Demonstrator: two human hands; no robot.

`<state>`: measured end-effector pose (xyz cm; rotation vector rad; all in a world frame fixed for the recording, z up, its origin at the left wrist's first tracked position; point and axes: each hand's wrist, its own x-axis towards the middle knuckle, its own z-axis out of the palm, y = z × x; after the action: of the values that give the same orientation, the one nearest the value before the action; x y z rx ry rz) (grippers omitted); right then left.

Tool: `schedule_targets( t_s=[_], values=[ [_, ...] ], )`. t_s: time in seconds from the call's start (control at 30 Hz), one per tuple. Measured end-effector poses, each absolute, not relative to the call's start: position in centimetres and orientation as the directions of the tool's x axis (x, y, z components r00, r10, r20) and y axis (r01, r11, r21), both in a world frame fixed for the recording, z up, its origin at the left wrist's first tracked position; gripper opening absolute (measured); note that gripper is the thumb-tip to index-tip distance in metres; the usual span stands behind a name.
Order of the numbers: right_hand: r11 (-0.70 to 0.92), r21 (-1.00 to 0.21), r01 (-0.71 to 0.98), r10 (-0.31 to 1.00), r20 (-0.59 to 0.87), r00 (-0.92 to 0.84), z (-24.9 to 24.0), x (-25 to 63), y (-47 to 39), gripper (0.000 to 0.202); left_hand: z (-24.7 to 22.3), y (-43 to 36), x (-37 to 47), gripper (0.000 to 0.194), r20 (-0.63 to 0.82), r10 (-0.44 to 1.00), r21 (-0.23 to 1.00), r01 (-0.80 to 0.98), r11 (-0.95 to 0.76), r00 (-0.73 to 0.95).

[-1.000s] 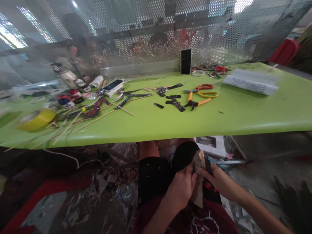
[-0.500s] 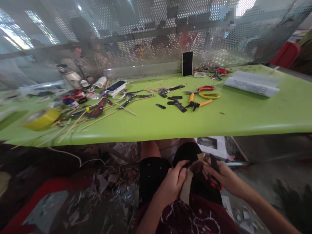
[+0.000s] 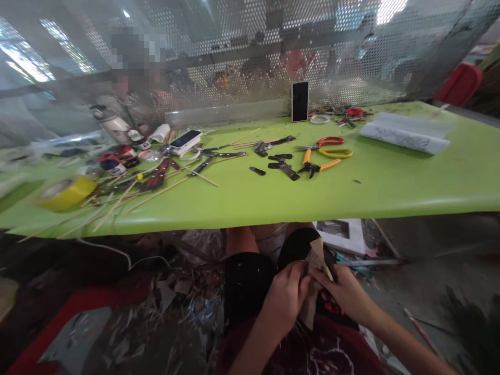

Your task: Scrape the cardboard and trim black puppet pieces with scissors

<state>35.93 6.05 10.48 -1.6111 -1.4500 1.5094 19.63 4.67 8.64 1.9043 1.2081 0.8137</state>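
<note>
Over my lap, my left hand (image 3: 287, 291) is closed with its fingers and thumb pinching a beige strip of paper or card (image 3: 319, 255). My right hand (image 3: 344, 289) grips the same strip from the other side, thumb laid across it. The strip stands up above the fingers, and its lower end hangs between the hands toward my shirt. Dark marks show on its face. Something red (image 3: 332, 303) peeks out beneath my right hand; its kind is mostly hidden.
On the green table (image 3: 234, 203) lie red-and-yellow-handled scissors (image 3: 332, 147), orange-handled pliers (image 3: 314, 167), black patterned pieces (image 3: 287, 169), thin sticks (image 3: 160, 194) and yellow tape (image 3: 68, 192). A phone (image 3: 300, 101) stands behind, with rolled paper (image 3: 404, 136) at right. Scraps litter the floor.
The hands have come closer together. The strip has been turned so more of it stands above the fingers, and my right thumb now lies across it. The dark piece by my right hand no longer shows.
</note>
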Motion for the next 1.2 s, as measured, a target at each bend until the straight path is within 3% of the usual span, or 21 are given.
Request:
schedule_targets(
  t_s=[0.2,0.67,1.0,1.2],
  values=[
    [-0.279,-0.899,0.338,0.876,-0.382,-0.293,9.8,37.8,6.1,0.037,9.6,4.2,19.8,0.031,0.008,0.919,0.900,0.398,-0.178,0.394],
    [-0.259,-0.889,0.377,0.834,-0.403,-0.377,8.6,38.8,6.2,0.031,10.1,4.1,19.2,0.037,-0.191,0.858,0.860,0.502,-0.088,0.477],
    [-0.280,-0.892,0.355,0.822,-0.413,-0.391,8.5,38.9,6.2,0.030,9.6,3.9,19.2,0.040,-0.177,0.861,0.909,0.415,-0.042,0.476],
    [-0.083,-0.937,0.341,0.853,-0.244,-0.462,9.1,38.3,6.4,0.021,9.6,4.4,19.3,0.034,-0.059,0.905,0.948,0.309,-0.083,0.422]
  ],
)
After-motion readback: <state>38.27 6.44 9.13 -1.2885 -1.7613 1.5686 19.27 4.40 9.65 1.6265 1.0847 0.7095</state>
